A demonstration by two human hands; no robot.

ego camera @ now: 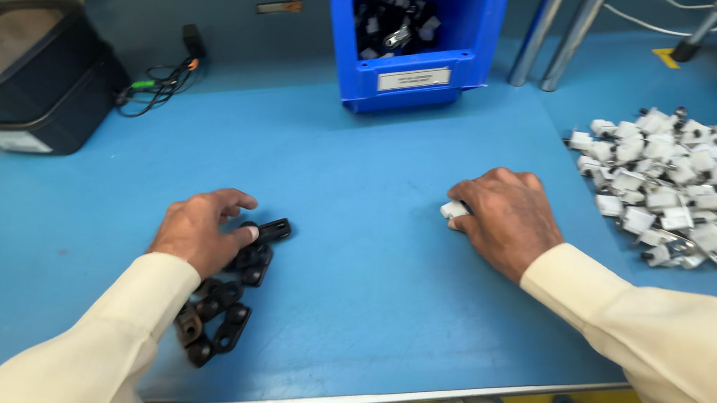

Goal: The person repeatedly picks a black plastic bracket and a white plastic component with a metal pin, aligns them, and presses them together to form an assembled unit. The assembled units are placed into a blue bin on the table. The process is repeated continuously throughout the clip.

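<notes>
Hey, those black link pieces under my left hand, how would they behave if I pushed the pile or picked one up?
The black link pieces look like small rigid plastic, so one would probably stay stiff and feel light. They lie loose and overlapping beside the left hand, so a push would likely scatter them across the smooth blue table. Their flat shape suggests sliding, not rolling.

So there's a small cluster of black plastic clips (229,302) lying flat on the blue mat, glossy, with round holes, some overlapping. One small white clip (453,210) sits apart to their right, mostly covered.
</notes>
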